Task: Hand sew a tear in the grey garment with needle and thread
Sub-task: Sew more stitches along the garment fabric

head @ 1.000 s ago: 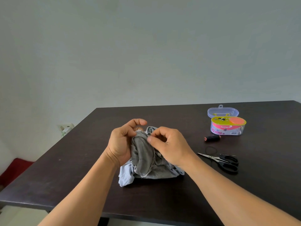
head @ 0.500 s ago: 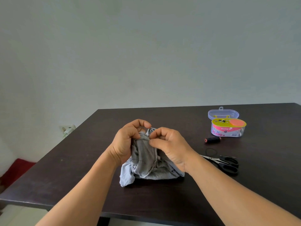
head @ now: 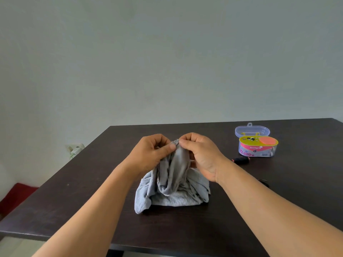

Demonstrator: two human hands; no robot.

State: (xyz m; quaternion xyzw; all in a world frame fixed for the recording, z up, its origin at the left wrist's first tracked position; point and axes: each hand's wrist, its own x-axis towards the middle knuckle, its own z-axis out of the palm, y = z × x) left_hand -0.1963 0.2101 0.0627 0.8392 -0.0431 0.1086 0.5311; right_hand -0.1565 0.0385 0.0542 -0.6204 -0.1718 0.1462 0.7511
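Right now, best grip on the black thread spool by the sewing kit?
Pinch the black thread spool across its wound middle, coming from above. It lies on its side on the table, axis roughly left-right with the ends exposed, apart from the sewing kit box behind it.

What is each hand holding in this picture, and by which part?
Both the left hand and right hand pinch the grey garment at its raised top edge; a needle cannot be made out.

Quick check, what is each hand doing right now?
Left hand: closed, pinching the top of the grey garment.
Right hand: closed, pinching the same top edge; no needle can be made out.
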